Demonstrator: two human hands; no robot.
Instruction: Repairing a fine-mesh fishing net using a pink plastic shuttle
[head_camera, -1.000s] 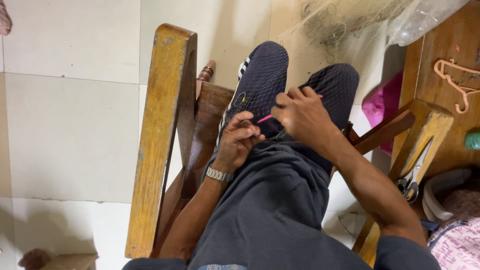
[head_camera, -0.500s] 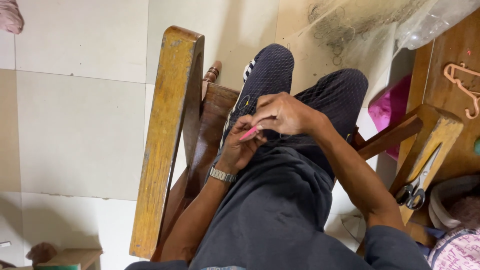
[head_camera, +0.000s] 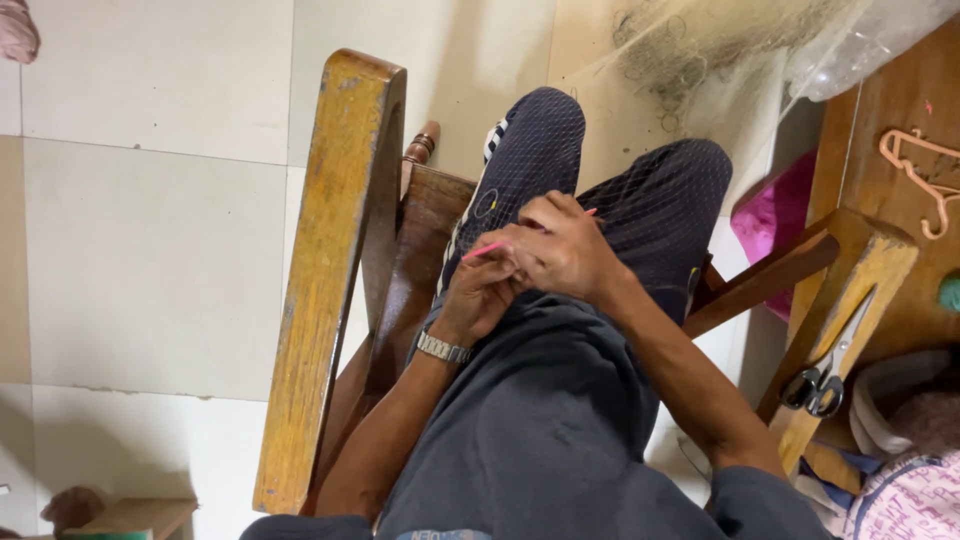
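I keep my right hand (head_camera: 560, 250) pinched on the pink netting needle (head_camera: 487, 249) — left hand (head_camera: 480, 295) gripping the fishing net (head_camera: 650, 200) taut over my knees — so knots seat evenly.

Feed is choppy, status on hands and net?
Right hand pinching pink needle. Left hand under it, on the net across knees. Nothing blocking.

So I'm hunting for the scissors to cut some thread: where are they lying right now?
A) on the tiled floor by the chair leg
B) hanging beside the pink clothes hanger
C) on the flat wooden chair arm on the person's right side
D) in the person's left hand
C: the scissors lie flat on the wooden chair arm on the person's right side, untouched by either hand.
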